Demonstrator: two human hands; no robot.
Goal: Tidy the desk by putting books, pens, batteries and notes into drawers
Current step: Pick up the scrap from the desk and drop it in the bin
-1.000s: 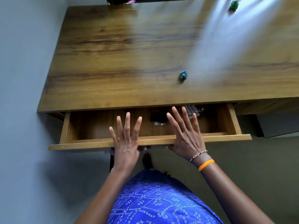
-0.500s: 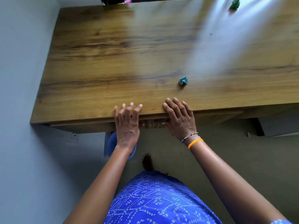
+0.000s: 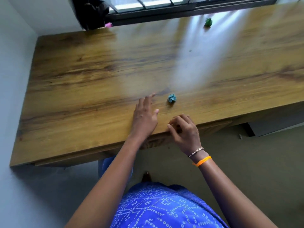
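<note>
Over a wooden desk (image 3: 82, 76), two bare hands reach near a crumpled blue note (image 3: 172, 98).

Left hand (image 3: 144, 116) lies over the desktop, fingers straight and loose, holding nothing; the note sits just right of its fingertips, apart from them. Right hand (image 3: 185, 130) hovers at the near edge, below the note, fingers loosely curled, nothing in them. Far beyond, up and right, lies a crumpled green note (image 3: 208, 22). Drawer front (image 3: 213, 126) under the edge is pushed in.

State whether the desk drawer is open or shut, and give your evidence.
Shut. The drawer front sits flush under the desk edge, with no interior showing. Neither the left hand nor the right hand grips it.
</note>
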